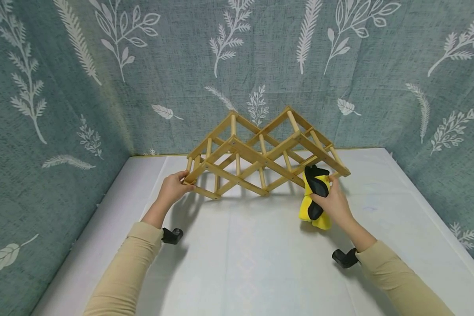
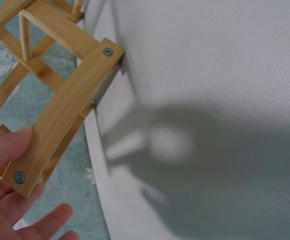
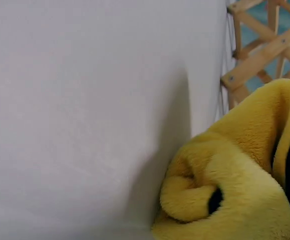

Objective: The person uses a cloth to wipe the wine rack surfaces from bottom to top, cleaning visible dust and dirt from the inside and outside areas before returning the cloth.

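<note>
A light wooden lattice rack (image 1: 246, 151), with crossed slats joined by round dowels, forms two peaks near the back of the table. My left hand (image 1: 173, 188) pinches the lower corner at its left end. In the left wrist view the thumb (image 2: 7, 147) lies on one side of a slat (image 2: 65, 112) with two metal screws, and fingers are beneath. My right hand (image 1: 335, 202) grips a bunched, fluffy yellow-and-black cloth (image 1: 305, 210) at the rack's lower right part. That cloth (image 3: 234, 175) hides most of the right hand in the right wrist view.
The white table (image 1: 237, 263) runs back to a blue-green curtain (image 1: 174, 87) with white leaf prints, which also covers both sides. Black wrist cameras (image 1: 173, 236) stick out from the beige sleeves (image 1: 126, 267). Shadows of the hands and rack fall on the table.
</note>
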The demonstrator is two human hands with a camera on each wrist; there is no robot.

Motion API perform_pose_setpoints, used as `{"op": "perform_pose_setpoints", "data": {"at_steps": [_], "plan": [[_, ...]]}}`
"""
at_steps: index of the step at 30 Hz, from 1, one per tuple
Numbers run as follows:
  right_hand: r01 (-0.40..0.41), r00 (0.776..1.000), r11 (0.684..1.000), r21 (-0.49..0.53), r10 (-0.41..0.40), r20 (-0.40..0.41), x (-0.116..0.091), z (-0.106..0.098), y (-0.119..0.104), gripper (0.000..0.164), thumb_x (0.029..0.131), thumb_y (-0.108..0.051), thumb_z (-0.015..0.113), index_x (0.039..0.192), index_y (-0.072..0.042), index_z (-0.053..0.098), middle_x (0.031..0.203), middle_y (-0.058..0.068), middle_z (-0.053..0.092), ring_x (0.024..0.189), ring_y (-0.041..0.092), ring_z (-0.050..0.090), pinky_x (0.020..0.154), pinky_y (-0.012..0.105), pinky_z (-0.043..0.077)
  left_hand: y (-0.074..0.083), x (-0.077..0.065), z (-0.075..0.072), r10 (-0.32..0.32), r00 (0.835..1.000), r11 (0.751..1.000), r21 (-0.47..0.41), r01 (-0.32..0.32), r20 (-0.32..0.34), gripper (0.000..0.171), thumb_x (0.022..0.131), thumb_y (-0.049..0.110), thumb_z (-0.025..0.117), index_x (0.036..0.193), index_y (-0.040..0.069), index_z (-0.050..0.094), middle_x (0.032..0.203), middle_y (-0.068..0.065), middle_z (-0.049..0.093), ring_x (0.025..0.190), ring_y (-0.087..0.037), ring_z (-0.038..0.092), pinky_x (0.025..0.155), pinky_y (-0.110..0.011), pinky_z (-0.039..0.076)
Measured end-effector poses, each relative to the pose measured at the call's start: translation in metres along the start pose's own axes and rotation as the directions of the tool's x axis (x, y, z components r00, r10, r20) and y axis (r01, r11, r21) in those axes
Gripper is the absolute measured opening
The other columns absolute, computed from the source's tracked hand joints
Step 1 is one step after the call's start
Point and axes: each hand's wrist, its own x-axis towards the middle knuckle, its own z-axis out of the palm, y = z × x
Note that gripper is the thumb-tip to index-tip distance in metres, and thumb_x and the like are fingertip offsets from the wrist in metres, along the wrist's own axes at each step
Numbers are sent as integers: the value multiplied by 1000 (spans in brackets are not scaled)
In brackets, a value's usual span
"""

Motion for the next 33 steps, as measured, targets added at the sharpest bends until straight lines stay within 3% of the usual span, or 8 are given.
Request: {"op": "perform_pose_setpoints", "data": {"at_steps": [9, 15, 23, 28, 33], "plan": [[-67, 997, 998, -2, 67, 30, 22, 14, 5, 83, 88, -24, 58, 139, 13, 5, 139, 40, 20, 126, 49, 27, 101, 54, 31, 1, -2, 1, -10, 1000, 1000, -14, 10, 2, 64, 85, 11, 64, 140, 0, 34, 137, -21, 42, 120, -39, 45, 94, -45, 43], [-75, 997, 991, 113, 74, 8, 22, 28, -4, 82, 88, -21, 56, 140, 12, 2, 140, 39, 20, 128, 47, 27, 104, 51, 29, 1, -2, -2, -13, 1000, 1000, -10, 13, -9, 64, 85, 11, 64, 139, -2, 34, 136, -24, 43, 121, -39, 43, 96, -46, 41], [-89, 992, 934, 345, 112, -48, 15, 47, -12, 85, 88, -21, 56, 143, 6, -2, 144, 31, 14, 132, 41, 25, 107, 46, 28, 1, 1, 0, -19, 1000, 1000, -21, 19, -2, 64, 84, 11, 64, 139, -1, 35, 136, -23, 43, 122, -39, 44, 96, -45, 41], [-105, 989, 894, 435, 141, -50, 11, 53, -20, 85, 89, -23, 55, 143, 4, -6, 147, 27, 8, 134, 37, 21, 109, 43, 25, 1, 0, 0, -17, 1000, 1000, -15, 17, -10, 63, 84, 11, 64, 139, -2, 35, 135, -23, 43, 121, -39, 44, 96, -45, 41], [-123, 984, 846, 519, 172, -48, 5, 58, -30, 83, 90, -24, 55, 142, 4, -3, 146, 28, 11, 133, 36, 25, 108, 41, 27, 2, 0, -1, -2, 1000, 1000, -5, 2, -15, 62, 84, 11, 64, 138, -2, 36, 134, -23, 44, 120, -39, 44, 97, -45, 41]]}}
